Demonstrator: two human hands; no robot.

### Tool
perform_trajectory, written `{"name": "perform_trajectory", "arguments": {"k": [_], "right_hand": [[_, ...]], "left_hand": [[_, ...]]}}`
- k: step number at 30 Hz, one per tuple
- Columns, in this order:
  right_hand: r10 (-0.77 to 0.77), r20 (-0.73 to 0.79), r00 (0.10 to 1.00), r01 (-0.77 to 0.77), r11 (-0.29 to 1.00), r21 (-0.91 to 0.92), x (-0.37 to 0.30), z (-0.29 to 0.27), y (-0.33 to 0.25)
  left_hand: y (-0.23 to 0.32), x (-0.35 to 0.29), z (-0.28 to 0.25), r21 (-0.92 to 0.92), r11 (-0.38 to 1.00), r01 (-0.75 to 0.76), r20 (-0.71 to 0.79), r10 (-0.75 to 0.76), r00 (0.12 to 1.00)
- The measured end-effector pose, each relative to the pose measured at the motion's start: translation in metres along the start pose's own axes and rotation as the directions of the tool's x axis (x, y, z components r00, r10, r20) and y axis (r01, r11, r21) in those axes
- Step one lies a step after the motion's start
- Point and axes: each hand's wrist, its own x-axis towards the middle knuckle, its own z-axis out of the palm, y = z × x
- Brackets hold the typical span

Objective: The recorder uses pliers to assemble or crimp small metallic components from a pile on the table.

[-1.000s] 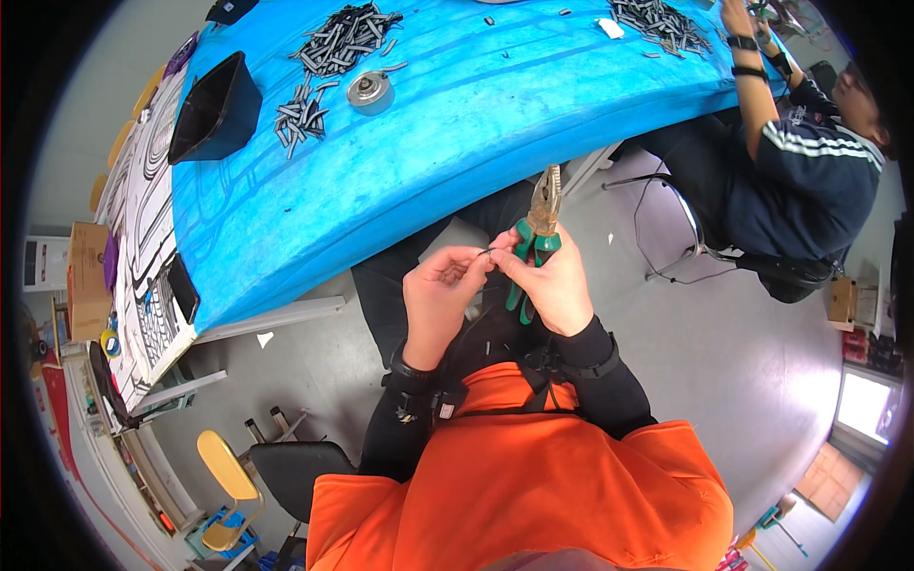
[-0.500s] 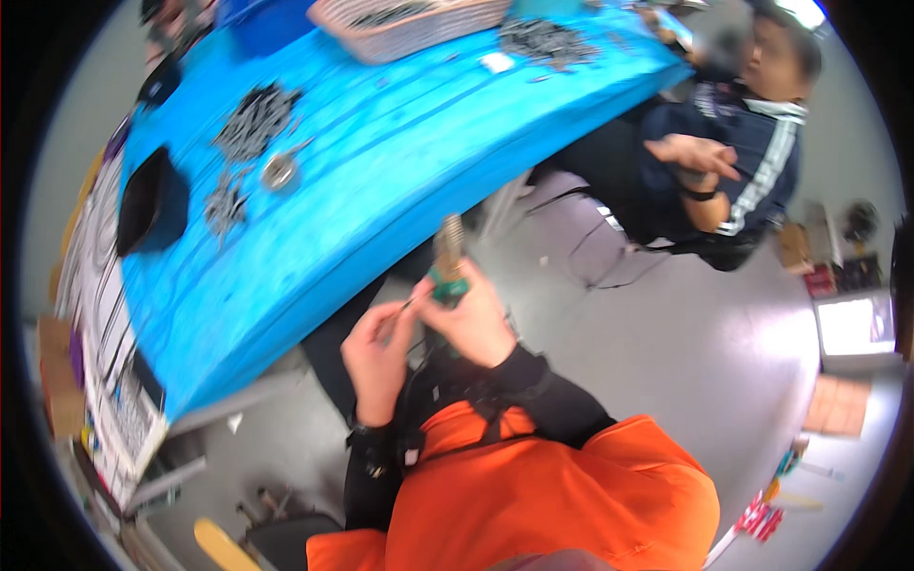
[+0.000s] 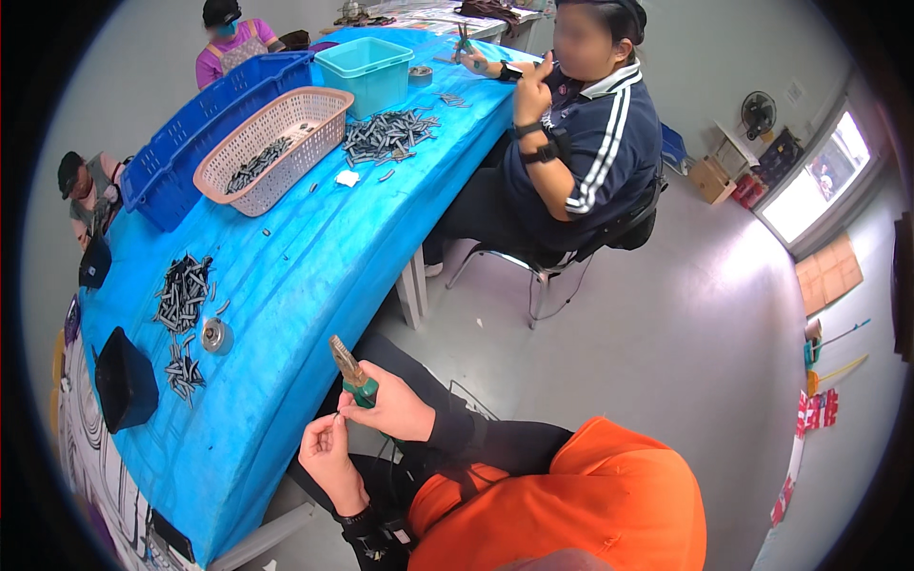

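My right hand (image 3: 398, 407) is closed around green-handled pliers (image 3: 348, 364), whose metal jaws point up and away toward the table edge. My left hand (image 3: 329, 461) is just below and to the left, its thumb and forefinger pinched together next to the right hand's fingertips. Whatever sits in that pinch is too small to make out. Both hands are over my lap, beside the table. Nearest on the tabletop are a small round metal tin (image 3: 217, 336) and a heap of short dark grey pieces (image 3: 184, 293).
A blue cover drapes the table (image 3: 286, 305). On it stand a black bin (image 3: 126, 383), a pink basket (image 3: 271, 197), a blue crate (image 3: 152, 190), a turquoise tub (image 3: 367, 88) and another grey heap (image 3: 390, 136). A seated co-worker (image 3: 595, 143) holds pliers (image 3: 464, 42) at the right.
The view has swung, bringing more of the table's far end and the co-worker into sight. My hands now appear lower and further left. The co-worker's arm is raised; the right hand still grips the pliers.
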Motion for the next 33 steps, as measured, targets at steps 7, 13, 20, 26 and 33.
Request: {"name": "perform_trajectory", "arguments": {"k": [7,13,20,26,33], "right_hand": [[-0.070,-0.027,0.997,0.072,0.993,0.097,0.004,0.002,0.010],[-0.092,-0.062,0.994,0.095,0.995,0.037,0.006,0.002,0.013],[-0.070,-0.054,0.996,0.071,0.997,0.025,0.000,0.000,-0.001],[-0.013,0.021,1.000,0.013,0.999,0.035,-0.003,-0.002,-0.004],[-0.090,0.011,0.996,0.090,0.993,-0.070,-0.005,-0.004,-0.007]], "left_hand": [[0.005,0.001,-0.005,-0.008,0.998,0.066,0.038,-0.065,0.997],[-0.002,0.001,-0.009,0.136,0.989,-0.065,0.038,0.060,0.997],[0.000,0.001,-0.008,0.128,0.990,-0.061,0.062,0.053,0.997],[-0.001,0.000,-0.012,0.140,0.989,-0.042,0.064,0.033,0.997],[0.008,-0.001,-0.008,0.100,0.993,0.067,0.098,-0.076,0.992]]}}
